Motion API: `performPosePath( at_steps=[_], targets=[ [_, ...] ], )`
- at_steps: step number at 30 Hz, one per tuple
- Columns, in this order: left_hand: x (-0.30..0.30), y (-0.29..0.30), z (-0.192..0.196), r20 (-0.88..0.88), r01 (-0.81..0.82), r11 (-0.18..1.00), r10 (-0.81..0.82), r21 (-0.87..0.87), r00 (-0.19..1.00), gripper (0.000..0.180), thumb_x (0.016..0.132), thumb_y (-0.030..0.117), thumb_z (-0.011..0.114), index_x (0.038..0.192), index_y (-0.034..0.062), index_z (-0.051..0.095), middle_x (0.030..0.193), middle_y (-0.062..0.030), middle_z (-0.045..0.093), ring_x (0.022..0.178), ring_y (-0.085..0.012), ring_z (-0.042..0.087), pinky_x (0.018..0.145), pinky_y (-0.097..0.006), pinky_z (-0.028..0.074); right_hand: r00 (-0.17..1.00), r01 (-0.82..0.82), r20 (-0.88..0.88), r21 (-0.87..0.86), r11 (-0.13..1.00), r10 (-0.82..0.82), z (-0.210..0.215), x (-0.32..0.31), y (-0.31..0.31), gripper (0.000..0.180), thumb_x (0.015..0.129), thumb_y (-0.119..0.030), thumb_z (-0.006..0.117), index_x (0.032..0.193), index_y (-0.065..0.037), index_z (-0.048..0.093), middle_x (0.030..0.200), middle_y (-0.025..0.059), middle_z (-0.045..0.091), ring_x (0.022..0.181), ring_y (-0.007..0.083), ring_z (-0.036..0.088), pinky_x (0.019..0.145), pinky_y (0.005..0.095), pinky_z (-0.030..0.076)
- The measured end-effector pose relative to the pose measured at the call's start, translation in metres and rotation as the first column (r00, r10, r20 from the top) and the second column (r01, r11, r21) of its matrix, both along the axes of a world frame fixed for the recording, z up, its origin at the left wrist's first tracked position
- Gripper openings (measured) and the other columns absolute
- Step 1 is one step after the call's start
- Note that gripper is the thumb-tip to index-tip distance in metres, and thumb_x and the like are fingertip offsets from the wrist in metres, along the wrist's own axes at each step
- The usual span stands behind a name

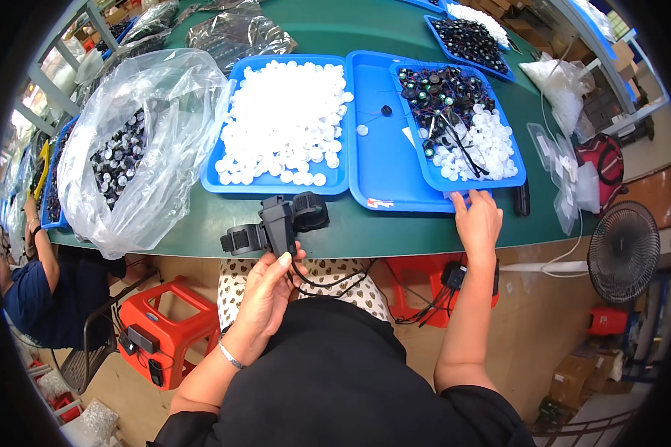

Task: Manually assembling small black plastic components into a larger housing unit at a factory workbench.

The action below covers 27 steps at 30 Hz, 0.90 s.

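Note:
My left hand (pixel 265 287) is closed round a black strapped device (pixel 278 227), held just off the table's near edge. Two strap loops stick out from its sides, and a black cable hangs from it. My right hand (pixel 476 223) grips the near rim of a small blue tray (pixel 466 182), its fingertips bent at the edge. Black wired parts (pixel 429 93) fill the far part of this tray, and white round caps (pixel 484 141) the near part. Black tweezers (pixel 462 145) lie across them. The small tray rests partly on a larger blue tray (pixel 373 164).
Left of these stand a blue tray (pixel 212 175) heaped with white caps and a clear plastic bag (pixel 171 201) holding black-and-clear parts. Another blue tray (pixel 499 73) sits at the far right. Red stools (pixel 164 320), a fan (pixel 625 252) and a seated co-worker (pixel 33 298) are around the table.

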<state>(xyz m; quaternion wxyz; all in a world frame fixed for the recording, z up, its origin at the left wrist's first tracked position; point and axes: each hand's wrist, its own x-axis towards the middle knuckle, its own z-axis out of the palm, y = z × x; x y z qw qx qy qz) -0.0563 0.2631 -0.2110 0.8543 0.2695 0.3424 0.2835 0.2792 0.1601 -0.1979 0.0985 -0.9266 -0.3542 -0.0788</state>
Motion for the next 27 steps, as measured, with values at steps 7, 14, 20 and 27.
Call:
performPosePath(
  at_steps=[7,14,20,27],
  targets=[
    [0.003,0.0,-0.001,-0.007,0.012,1.0,-0.012,0.029,1.0,0.037,0.092,0.025,0.058,0.119,0.0004,0.053,0.105,-0.0068,0.062,0.087,-0.0117,0.059,0.073,-0.025,0.044,1.0,0.021,-0.021,-0.025,0.999,-0.021,-0.014,0.021,0.016,0.033,0.076,-0.032,0.068,0.093,-0.003,0.07,0.084,0.0203,0.067,0.08,0.0366,0.065,0.072,0.0455,0.05],
    [0.0,0.0,0.002,-0.024,-0.016,1.0,0.017,0.026,1.0,0.035,0.092,0.022,0.059,0.119,0.0,0.053,0.106,-0.0073,0.062,0.086,-0.0132,0.059,0.071,-0.025,0.045,0.988,-0.052,-0.12,0.31,0.949,0.094,0.002,-0.01,0.009,0.013,0.077,-0.011,0.058,0.083,-0.002,0.063,0.077,0.014,0.06,0.075,0.0333,0.059,0.072,0.0426,0.048],
    [0.0,0.001,-0.002,-0.002,-0.013,1.0,0.013,0.011,1.0,0.031,0.091,0.02,0.059,0.115,0.0007,0.055,0.105,-0.0067,0.062,0.086,-0.012,0.059,0.073,-0.026,0.044,0.928,0.244,-0.347,0.842,0.481,0.137,0.034,0.034,-0.037,0.01,0.085,-0.004,0.052,0.091,0.004,0.054,0.088,0.0118,0.06,0.078,0.0174,0.06,0.066,0.0311,0.051],
    [0.003,0.002,0.0,0.0,-0.009,0.999,0.009,0.031,1.0,0.033,0.092,0.02,0.057,0.116,-0.0005,0.054,0.106,-0.0077,0.061,0.086,-0.0122,0.059,0.071,-0.025,0.045,0.976,0.218,-0.213,0.962,0.162,-0.05,0.013,0.139,-0.096,0.027,0.088,-0.002,0.057,0.114,0.003,0.051,0.105,0.0118,0.06,0.09,0.0185,0.062,0.064,0.0289,0.058]
  ],
)
